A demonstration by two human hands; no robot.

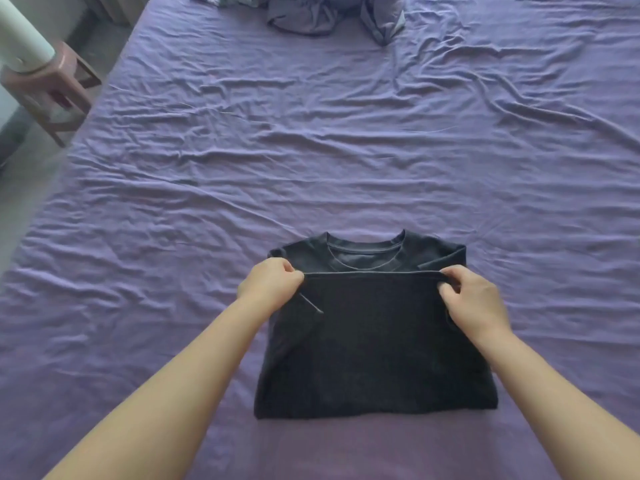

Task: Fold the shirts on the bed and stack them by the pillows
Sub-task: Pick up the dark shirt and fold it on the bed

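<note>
Left hand (273,284) pinches the left corner of the folded-over hem; right hand (472,296) pinches the right corner, fingers curled on the cloth. Hem drawn taut between them, lying just below the collar.

Black shirt (374,341) lies flat on the purple bed sheet (311,150), near edge of the bed, sides already turned in (sleeves tucked, as far as shows). Step in hand, by my reading: the bottom-to-top fold, near its end.

Next move likely calls for setting the hem down level with the shoulders, then carrying the shirt to the far end, where crumpled pillows (381,19) and loose garments (304,15) lie, well apart.
</note>
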